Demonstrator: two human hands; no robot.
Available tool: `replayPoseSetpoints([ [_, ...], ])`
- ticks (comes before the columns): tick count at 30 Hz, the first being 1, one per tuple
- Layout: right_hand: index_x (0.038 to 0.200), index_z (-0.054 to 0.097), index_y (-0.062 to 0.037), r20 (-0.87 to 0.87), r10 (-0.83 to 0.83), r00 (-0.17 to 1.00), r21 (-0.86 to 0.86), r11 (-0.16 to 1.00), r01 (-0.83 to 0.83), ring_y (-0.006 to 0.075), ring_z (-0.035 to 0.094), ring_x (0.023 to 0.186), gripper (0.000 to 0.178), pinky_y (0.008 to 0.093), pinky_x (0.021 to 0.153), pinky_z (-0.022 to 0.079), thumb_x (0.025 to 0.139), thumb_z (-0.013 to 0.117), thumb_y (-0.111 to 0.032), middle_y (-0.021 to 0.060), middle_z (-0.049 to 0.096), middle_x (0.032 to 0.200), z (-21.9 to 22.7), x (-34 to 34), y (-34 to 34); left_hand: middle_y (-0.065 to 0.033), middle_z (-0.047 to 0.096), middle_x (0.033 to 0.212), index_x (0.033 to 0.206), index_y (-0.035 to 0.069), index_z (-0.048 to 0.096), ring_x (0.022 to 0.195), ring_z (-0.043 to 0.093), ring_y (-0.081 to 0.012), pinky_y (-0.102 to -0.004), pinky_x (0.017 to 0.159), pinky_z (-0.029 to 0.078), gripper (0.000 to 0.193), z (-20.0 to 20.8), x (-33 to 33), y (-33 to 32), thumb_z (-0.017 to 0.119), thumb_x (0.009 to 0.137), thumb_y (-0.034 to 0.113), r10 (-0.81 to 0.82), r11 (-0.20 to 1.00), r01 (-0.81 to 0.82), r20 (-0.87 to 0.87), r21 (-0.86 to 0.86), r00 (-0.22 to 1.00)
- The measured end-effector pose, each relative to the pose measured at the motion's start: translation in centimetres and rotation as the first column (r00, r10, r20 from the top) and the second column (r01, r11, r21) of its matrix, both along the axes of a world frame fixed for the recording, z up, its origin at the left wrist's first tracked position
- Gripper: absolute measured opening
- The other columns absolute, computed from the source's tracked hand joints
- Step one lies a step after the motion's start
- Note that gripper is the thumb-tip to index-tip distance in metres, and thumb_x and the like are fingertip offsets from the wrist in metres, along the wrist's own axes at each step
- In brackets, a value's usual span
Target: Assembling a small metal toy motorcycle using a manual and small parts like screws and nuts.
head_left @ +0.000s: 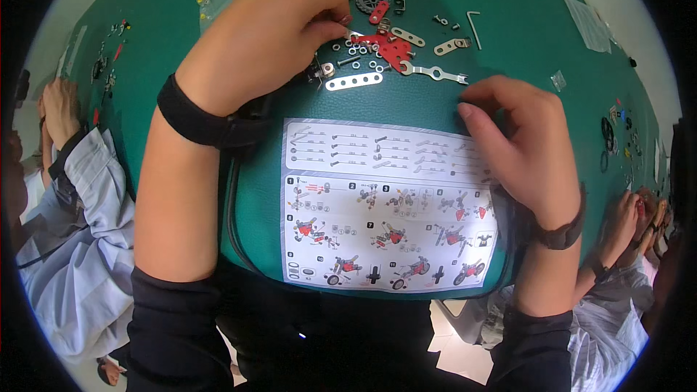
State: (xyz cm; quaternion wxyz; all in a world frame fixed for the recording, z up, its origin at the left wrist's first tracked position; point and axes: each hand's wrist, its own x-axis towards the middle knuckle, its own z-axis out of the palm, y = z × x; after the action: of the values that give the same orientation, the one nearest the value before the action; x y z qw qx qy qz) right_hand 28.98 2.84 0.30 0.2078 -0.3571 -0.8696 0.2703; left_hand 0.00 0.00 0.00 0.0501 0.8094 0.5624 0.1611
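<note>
My left hand [272, 25] reaches over the pile of parts, with thumb and forefinger pinched together at its left edge. A small silvery piece shows at those fingertips, too small to name. Beside them lie several nuts [354, 49], a screw [348, 62], red metal plates [396, 52] and a silver strip with holes [353, 82]. My right hand [519, 134] hangs loosely curled above the right edge of a printed instruction sheet [392, 167], thumb and fingers apart with nothing between them. Nearest to it lies a small flat wrench [435, 72].
Farther back are black toy wheels [372, 1], a hex key [473, 30], loose screws [440, 20] and clear plastic bags [585, 22]. A black cable [231, 210] curves beside the sheet. Other people sit at both sides of the green table [508, 51] with their own small parts.
</note>
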Motion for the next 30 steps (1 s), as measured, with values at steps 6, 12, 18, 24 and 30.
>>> replayPoseSetpoints([
  [6,0.089,0.066,0.0025,0.085,-0.145,0.986,0.019,0.989,0.144,0.0221,0.059,0.059,0.011,0.0317,0.056,0.045,0.081,0.064,-0.004,0.0136,0.063,0.071,1.0,1.1,0.8,-0.0082,0.066,0.085,0.103,-0.004,0.063,0.077,0.059,-0.0112,-0.0278,0.07,0.048,0.013,0.4,-1.4,-0.9,0.065,0.094,0.006,0.113,0.992,-0.098,0.234,-0.076,0.966],
  [12,0.092,0.066,0.0028,-0.035,-0.18,0.983,0.086,0.979,0.183,0.0171,0.054,0.059,0.014,0.0307,0.054,0.041,0.081,0.065,-0.005,0.0103,0.062,0.072,-0.3,1.5,1.5,-0.0034,0.069,0.091,0.107,-0.004,0.065,0.082,0.064,-0.0093,-0.0226,0.071,0.049,0.014,0.9,-0.1,-1.9,0.063,0.096,0.005,0.212,0.969,-0.092,0.583,-0.228,0.784],
  [18,0.096,0.067,0.0008,-0.032,-0.152,0.988,0.07,0.986,0.153,0.015,0.054,0.061,0.015,0.0286,0.054,0.039,0.082,0.068,-0.006,0.0077,0.059,0.071,0.4,0.8,0.6,-0.006,0.071,0.095,0.107,-0.004,0.067,0.088,0.067,-0.0109,-0.0234,0.075,0.053,0.018,1.7,1.6,-2.8,0.068,0.089,-0.004,0.092,0.986,0.018,0.628,-0.167,0.773],
  [24,0.112,0.067,0.004,-0.198,0.138,0.97,0.189,0.977,-0.101,0.0129,0.053,0.068,0.029,0.0243,0.059,0.038,0.083,0.068,0.002,0.0062,0.061,0.083,1.4,-0.2,-1.1,-0.0141,0.072,0.093,0.099,-0.007,0.066,0.084,0.074,-0.0218,-0.029,0.071,0.059,0.025,2.4,5.1,-3.4,0.079,0.077,-0.006,-0.235,0.972,0.19,0.589,0.139,0.773],
  [30,0.103,0.066,0.0056,-0.266,0.351,0.898,0.293,0.917,-0.271,0.0249,0.064,0.073,0.025,0.0319,0.065,0.049,0.079,0.069,0.009,0.015,0.07,0.088,0.8,-0.2,-0.6,-0.0111,0.073,0.081,0.09,-0.001,0.07,0.074,0.074,-0.0232,-0.0285,0.066,0.056,0.026,1.6,6.5,-4.1,0.086,0.07,0.003,-0.293,0.954,0.216,0.481,0.21,0.826],
])
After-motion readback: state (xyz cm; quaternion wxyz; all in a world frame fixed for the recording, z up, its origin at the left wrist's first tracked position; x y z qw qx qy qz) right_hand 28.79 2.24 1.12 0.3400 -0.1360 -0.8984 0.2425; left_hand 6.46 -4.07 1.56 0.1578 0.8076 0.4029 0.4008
